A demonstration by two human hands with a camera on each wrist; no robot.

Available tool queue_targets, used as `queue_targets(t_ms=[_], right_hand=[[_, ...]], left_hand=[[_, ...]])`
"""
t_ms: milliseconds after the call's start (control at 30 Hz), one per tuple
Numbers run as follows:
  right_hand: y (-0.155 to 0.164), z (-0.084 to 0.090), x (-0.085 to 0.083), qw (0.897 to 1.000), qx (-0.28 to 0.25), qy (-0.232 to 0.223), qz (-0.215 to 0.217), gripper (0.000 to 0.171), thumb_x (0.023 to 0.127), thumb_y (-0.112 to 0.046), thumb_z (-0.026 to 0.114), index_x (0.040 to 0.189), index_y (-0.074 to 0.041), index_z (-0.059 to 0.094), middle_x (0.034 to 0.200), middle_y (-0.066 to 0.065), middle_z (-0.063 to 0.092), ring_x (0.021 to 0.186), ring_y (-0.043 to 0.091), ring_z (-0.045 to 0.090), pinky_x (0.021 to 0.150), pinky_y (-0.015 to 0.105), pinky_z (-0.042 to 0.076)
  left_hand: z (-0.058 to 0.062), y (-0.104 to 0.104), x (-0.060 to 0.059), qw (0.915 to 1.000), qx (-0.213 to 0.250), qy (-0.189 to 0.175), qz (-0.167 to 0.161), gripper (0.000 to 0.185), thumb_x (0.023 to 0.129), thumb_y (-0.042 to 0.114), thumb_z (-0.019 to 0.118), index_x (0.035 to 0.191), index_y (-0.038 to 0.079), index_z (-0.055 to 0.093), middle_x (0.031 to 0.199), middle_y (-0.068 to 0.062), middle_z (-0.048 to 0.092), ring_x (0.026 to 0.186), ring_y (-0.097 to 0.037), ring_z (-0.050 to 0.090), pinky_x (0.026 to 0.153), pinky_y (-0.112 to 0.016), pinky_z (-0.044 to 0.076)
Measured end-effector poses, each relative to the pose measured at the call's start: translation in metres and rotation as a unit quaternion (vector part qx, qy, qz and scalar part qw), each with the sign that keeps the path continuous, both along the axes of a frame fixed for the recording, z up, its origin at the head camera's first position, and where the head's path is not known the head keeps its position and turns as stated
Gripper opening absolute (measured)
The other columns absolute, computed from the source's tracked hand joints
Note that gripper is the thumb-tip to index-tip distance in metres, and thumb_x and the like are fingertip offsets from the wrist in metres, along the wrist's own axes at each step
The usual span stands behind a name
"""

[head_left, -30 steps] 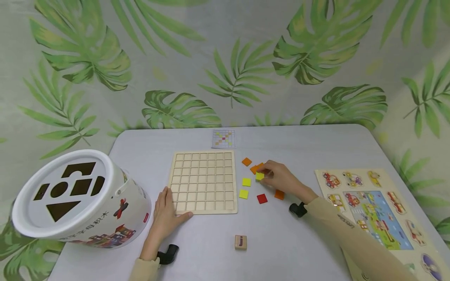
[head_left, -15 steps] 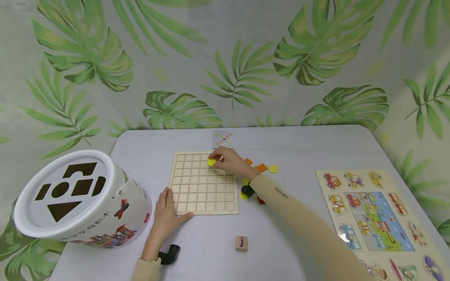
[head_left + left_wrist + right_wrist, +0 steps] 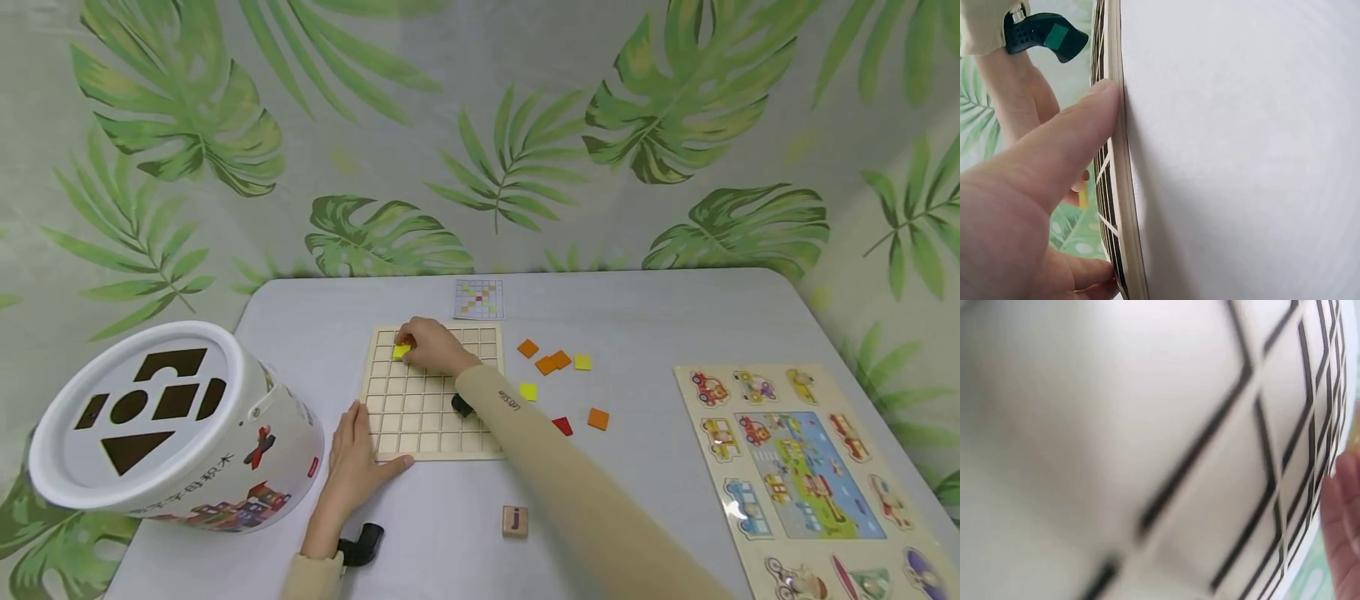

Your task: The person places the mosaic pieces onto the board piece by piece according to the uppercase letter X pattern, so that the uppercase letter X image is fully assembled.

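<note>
Head view: the right hand (image 3: 431, 346) reaches over the grid board (image 3: 431, 392) and pinches a yellow tile (image 3: 401, 351) at its fingertips, holding it over the cells near the board's 11 o'clock corner — whether the tile already sits in a cell cannot be told. The left hand (image 3: 356, 454) lies flat on the table (image 3: 637, 317) at the board's 7 o'clock corner, fingers straight and relaxed, thumb along the near edge and fingers against the left edge.

Left wrist view shows that thumb (image 3: 1066, 147) pressed on the board's rim, with the other hand and a sliver of yellow beyond it. Right wrist view is blurred; only grid lines of the board (image 3: 1166, 450) and a bit of the left hand at the right edge can be made out.

At 3 o'clock of the board loose tiles lie scattered on the table: an orange tile (image 3: 527, 347), an orange pair (image 3: 552, 362) touching each other, a small yellow one (image 3: 582, 362) just beside them, another yellow (image 3: 528, 391), a red tile (image 3: 562, 426) and a further orange (image 3: 597, 418). A pattern card (image 3: 478, 298) lies at 12 o'clock of the board. A wooden cube (image 3: 514, 521) marked "j" sits at 6 o'clock, near the sleeve. A white shape-sorter bucket (image 3: 161, 425) lies on its side at 9 o'clock, and a vehicle puzzle (image 3: 795, 467) lies well apart at 3 o'clock.
</note>
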State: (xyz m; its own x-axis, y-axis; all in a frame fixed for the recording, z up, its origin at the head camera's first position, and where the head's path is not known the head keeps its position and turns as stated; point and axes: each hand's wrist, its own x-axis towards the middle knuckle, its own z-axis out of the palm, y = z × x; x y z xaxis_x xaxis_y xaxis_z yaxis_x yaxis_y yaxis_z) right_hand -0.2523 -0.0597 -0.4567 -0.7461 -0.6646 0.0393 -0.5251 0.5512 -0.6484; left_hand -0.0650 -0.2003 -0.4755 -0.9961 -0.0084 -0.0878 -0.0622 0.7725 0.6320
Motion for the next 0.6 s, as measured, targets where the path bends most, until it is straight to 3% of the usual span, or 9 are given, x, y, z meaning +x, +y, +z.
queue_targets(t_ms=[333, 500, 600], right_hand=[[-0.018, -0.001, 0.003, 0.994, 0.092, 0.032, -0.040, 0.023, 0.088, -0.005, 0.065, 0.111, -0.008, 0.067, 0.101, 0.003, 0.059, 0.089, 0.014, 0.056, 0.079, 0.024, 0.046], [-0.017, 0.002, 0.005, 0.994, 0.096, 0.026, -0.041, 0.025, 0.088, -0.004, 0.064, 0.113, -0.008, 0.067, 0.103, 0.004, 0.059, 0.092, 0.015, 0.055, 0.081, 0.024, 0.045], [-0.011, 0.003, 0.005, 0.997, 0.066, 0.013, -0.029, 0.028, 0.088, 0.000, 0.062, 0.115, -0.007, 0.066, 0.104, 0.005, 0.060, 0.093, 0.015, 0.055, 0.082, 0.024, 0.045]], left_hand=[[0.002, -0.003, -0.005, 0.9992, -0.027, -0.023, -0.017, 0.114, 0.076, 0.046, 0.077, 0.148, -0.011, 0.010, 0.156, -0.024, 0.000, 0.136, -0.048, 0.005, 0.101, -0.066, 0.013], [0.001, -0.001, -0.007, 0.9991, -0.033, -0.024, -0.011, 0.114, 0.076, 0.045, 0.079, 0.148, -0.011, 0.011, 0.156, -0.023, 0.002, 0.136, -0.048, 0.006, 0.101, -0.066, 0.013], [0.001, -0.002, -0.006, 0.9989, -0.039, -0.024, -0.009, 0.114, 0.075, 0.045, 0.079, 0.147, -0.012, 0.011, 0.156, -0.023, 0.002, 0.136, -0.048, 0.007, 0.101, -0.065, 0.014]])
